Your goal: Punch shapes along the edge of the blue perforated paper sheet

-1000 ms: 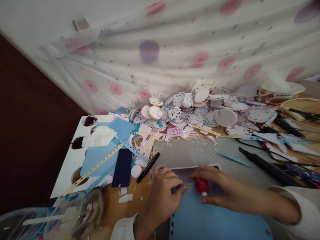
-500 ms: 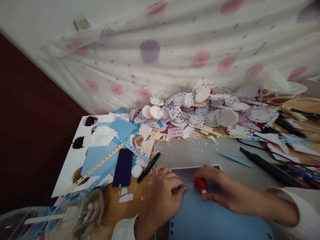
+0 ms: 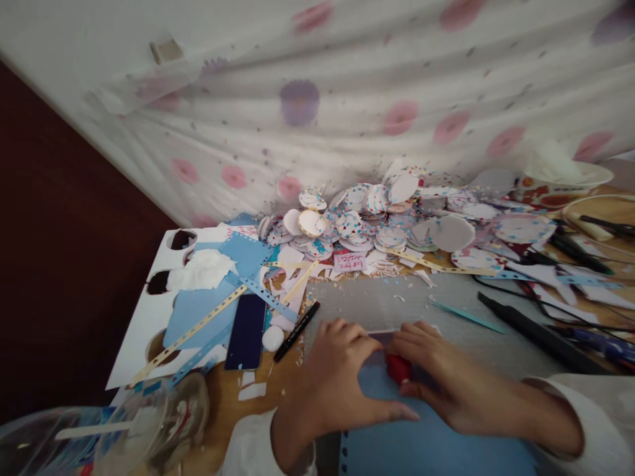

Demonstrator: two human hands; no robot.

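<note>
A light-blue sheet of paper (image 3: 436, 443) lies in front of me, with a row of punched holes down its left edge. My right hand (image 3: 431, 363) is closed around a small red craft punch (image 3: 397, 369) at the sheet's far part. Close on the left, my left hand (image 3: 342, 377) is open over the paper, its thumb stretched out and apart from the curved fingers. Its fingertips come near the punch; whether they touch it is hard to tell. Part of a purple sheet (image 3: 381, 337) shows behind the hands. The punch's underside is hidden.
Behind lies a heap of round paper discs (image 3: 350, 223). To the left are a black marker (image 3: 296, 332), a phone (image 3: 245, 332), a white round case (image 3: 272, 338) and a plastic cup (image 3: 133, 436). Teal tweezers (image 3: 466, 315) and a black tool (image 3: 536, 334) lie right.
My left hand has opened, its thumb swinging right toward the punch. The thin dark object it pinched is out of sight. My right hand stays around the punch.
</note>
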